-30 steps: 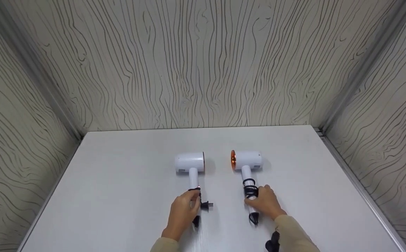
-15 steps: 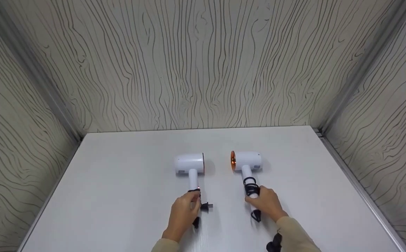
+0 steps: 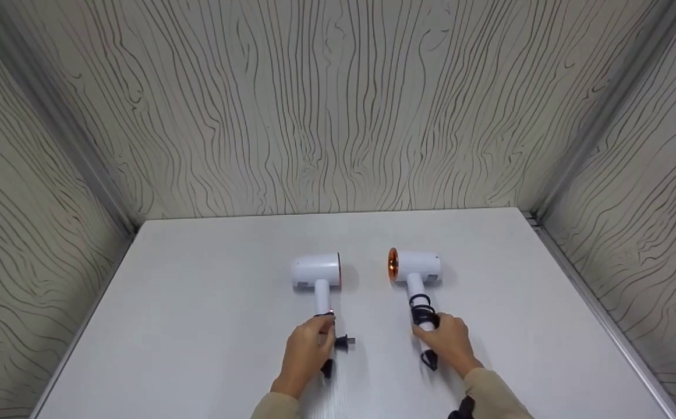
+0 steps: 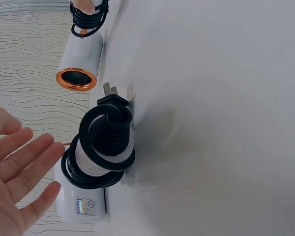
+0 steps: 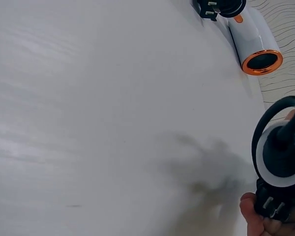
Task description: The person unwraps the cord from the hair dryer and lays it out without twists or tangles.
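Note:
Two white hair dryers with copper-orange rims lie with their nozzles facing each other. Beside the handle of the left hair dryer (image 3: 316,270) is my left hand (image 3: 307,352); in the left wrist view its fingers (image 4: 27,164) are spread and fairly straight. Black cord wraps that handle, and the two-pin plug (image 4: 112,98) sticks out to the right. My right hand (image 3: 449,343) grips the corded handle of the right hair dryer (image 3: 419,266), which leans slightly. In the right wrist view, fingers (image 5: 252,214) curl under the handle end by its black plug (image 5: 273,206).
Both dryers are on a white tabletop (image 3: 198,302). A wood-grain patterned wall (image 3: 326,116) stands behind it, with similar panels at both sides and grey metal rails in the corners. Something black (image 3: 463,407) sits at the right wrist.
My right hand and the right hair dryer have shifted a little to the right, its handle end swinging rightward. The left hand and left dryer have stayed in place.

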### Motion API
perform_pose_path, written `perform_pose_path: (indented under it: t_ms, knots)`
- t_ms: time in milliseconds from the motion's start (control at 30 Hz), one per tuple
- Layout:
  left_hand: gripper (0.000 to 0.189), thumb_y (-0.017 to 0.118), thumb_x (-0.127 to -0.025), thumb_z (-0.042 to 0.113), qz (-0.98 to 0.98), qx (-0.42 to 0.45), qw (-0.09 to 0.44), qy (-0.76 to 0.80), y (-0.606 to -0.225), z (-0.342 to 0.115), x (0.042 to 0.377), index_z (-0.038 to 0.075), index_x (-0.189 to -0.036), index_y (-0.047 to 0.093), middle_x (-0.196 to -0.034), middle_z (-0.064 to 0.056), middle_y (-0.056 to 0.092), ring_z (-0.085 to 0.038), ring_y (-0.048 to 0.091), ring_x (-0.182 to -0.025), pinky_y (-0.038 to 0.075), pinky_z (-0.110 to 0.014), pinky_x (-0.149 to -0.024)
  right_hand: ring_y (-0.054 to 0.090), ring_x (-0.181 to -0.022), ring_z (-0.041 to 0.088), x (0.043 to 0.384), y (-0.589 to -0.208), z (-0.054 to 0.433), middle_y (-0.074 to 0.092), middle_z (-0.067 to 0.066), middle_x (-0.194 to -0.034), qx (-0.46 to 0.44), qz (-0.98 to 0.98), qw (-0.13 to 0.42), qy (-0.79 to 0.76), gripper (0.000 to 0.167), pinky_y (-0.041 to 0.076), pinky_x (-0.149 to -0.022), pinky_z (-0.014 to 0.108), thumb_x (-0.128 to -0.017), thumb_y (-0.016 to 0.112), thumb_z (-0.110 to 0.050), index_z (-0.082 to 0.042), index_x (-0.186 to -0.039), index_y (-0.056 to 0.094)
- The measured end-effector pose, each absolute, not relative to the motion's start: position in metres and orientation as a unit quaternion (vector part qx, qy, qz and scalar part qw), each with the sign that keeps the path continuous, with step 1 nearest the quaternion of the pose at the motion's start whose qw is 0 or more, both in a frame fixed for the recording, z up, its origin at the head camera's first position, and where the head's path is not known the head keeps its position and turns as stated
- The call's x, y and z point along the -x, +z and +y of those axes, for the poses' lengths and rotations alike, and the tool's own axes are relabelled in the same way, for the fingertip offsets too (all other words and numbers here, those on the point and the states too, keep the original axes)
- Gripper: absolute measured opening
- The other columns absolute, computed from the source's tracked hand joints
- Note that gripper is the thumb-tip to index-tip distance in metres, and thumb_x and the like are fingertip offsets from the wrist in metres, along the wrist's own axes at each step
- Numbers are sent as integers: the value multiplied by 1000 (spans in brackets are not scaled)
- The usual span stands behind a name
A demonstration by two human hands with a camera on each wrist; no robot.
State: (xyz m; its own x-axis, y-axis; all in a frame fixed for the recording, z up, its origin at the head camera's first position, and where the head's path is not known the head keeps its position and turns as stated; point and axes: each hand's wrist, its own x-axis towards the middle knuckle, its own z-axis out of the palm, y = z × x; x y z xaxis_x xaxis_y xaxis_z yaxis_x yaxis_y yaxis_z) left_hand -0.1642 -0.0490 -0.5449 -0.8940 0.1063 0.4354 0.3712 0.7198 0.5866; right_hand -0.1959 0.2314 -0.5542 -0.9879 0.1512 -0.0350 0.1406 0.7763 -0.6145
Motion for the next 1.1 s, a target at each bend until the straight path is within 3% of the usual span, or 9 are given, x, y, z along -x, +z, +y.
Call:
perform_pose_path:
  t_ms: [200,533,800,1100]
  knots:
    - [17,64,-87,4,-902,137,191,-361,-546,-49,166,1,-103,69,-93,-7,76,-15,72,-82,59,-27,-74,59,-69,16,190,-558,234,71,14,-84,80,-942,18,324,46,47,-59,23,-75,76,-30,9,-97,66]
    - [21,61,-90,3,-881,125,137,-434,-544,-46,171,-3,-110,65,-96,-13,73,-19,70,-85,60,-26,-75,65,-77,16,182,-553,234,73,14,-90,68,-941,39,329,45,50,-65,24,-74,78,-28,7,-100,67]
    - [24,61,-91,6,-874,113,125,-457,-539,-45,175,-1,-114,63,-103,-12,71,-19,70,-89,59,-25,-78,61,-75,13,176,-547,231,73,10,-88,49,-939,48,336,40,48,-65,22,-73,79,-27,3,-99,68]
    - [29,63,-89,5,-854,119,131,-490,-534,-45,184,-4,-117,60,-110,-18,68,-30,69,-95,59,-36,-83,64,-79,12,166,-540,229,74,7,-89,18,-939,68,335,39,52,-70,25,-73,81,-26,0,-100,69]
